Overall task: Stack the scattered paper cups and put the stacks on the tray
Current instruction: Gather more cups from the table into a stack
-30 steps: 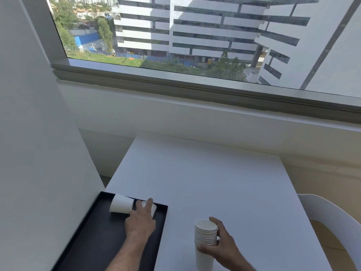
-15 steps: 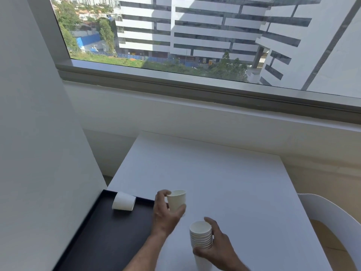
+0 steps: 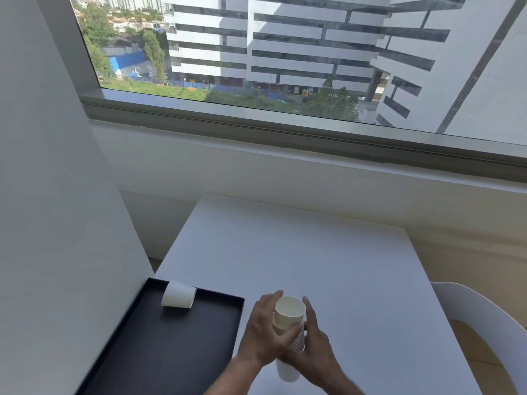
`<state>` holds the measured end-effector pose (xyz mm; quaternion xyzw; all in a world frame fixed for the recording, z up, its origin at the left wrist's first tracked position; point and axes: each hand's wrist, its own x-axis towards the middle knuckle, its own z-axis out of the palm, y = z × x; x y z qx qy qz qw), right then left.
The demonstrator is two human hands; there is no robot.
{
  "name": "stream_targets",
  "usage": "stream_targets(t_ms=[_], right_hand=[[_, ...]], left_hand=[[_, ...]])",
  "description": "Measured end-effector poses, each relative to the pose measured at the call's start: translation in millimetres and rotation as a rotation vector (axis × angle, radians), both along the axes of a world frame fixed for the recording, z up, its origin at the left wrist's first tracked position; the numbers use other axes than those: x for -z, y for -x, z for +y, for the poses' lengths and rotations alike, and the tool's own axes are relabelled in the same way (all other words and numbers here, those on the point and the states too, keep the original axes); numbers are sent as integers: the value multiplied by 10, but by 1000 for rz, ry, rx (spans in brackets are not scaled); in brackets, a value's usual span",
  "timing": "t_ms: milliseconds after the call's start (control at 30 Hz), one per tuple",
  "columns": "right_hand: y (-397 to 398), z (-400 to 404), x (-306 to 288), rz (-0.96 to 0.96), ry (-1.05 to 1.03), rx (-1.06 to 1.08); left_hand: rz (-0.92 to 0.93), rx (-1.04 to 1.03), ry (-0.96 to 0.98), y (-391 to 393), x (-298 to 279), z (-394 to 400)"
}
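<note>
Seating a single paper cup into the cup stack, the left hand curls round the top cup while the right hand curls round the nested stack below, both held just above the white surface. Risk: a tilted entry could jam the rim or crush the thin wall; a loose lower grip could let the stack slip and scatter. The cups are plain white paper, tapered, their ribbed rims showing between the fingers. One stray cup lies on its side at the far end of the black tray, left of the hands, unstacked and likely to roll if the tray is bumped.
</note>
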<state>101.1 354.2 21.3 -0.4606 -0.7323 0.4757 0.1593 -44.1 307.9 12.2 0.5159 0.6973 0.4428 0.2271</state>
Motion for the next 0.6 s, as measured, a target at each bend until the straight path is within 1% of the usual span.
stream_targets(t_ms=[67, 133, 167, 267, 333, 467, 533, 600], right_hand=[[20, 6, -2, 14, -43, -5], [39, -4, 3, -4, -107, -34], [45, -11, 11, -11, -128, -43], [31, -24, 71, -46, -160, -42], [-4, -16, 114, -85, -150, -25], [-110, 18, 190, -134, -117, -13], [-173, 30, 213, -158, -107, -13], [-234, 47, 234, -171, -95, -2]], left_hand=[[120, 13, 12, 24, 27, -12], [190, 8, 49, 58, 53, -22], [193, 8, 76, 79, 58, -23], [125, -11, 136, 199, 74, -16], [143, -110, 160, 345, 79, 4], [301, -448, 285, 795, 79, 16], [351, -543, 390, 1077, 87, -35], [418, -585, 533, 1345, 105, -107]])
